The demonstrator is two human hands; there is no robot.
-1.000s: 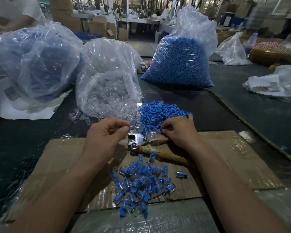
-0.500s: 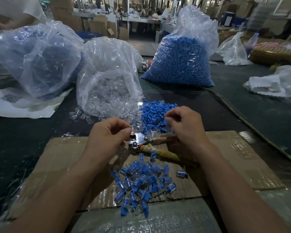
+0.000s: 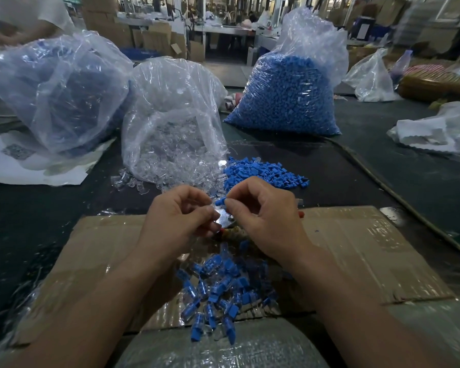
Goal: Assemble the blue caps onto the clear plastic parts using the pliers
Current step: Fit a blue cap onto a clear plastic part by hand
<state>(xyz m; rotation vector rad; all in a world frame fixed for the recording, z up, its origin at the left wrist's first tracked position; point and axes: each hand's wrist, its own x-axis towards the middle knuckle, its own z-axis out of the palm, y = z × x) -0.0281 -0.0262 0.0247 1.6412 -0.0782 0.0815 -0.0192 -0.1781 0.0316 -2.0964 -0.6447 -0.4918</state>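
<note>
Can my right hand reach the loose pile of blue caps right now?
Probably yes: the pile of blue caps lies just beyond the right hand, nothing between, though its fingers pinch a blue cap.

Dark table [image 3: 383,181] bearing cardboard [image 3: 356,248], bags [image 3: 290,96]

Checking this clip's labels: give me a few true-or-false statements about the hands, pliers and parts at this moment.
1. The right hand pinches a blue cap. True.
2. The left hand grips the pliers. False: the pliers lie on the cardboard under the hands; the left hand pinches a clear part.
3. Finished pieces lie piled on the cardboard, nearer the person than the hands. True.
4. The bag of clear parts stands right of the bag of blue caps. False: it stands left of it.
</note>
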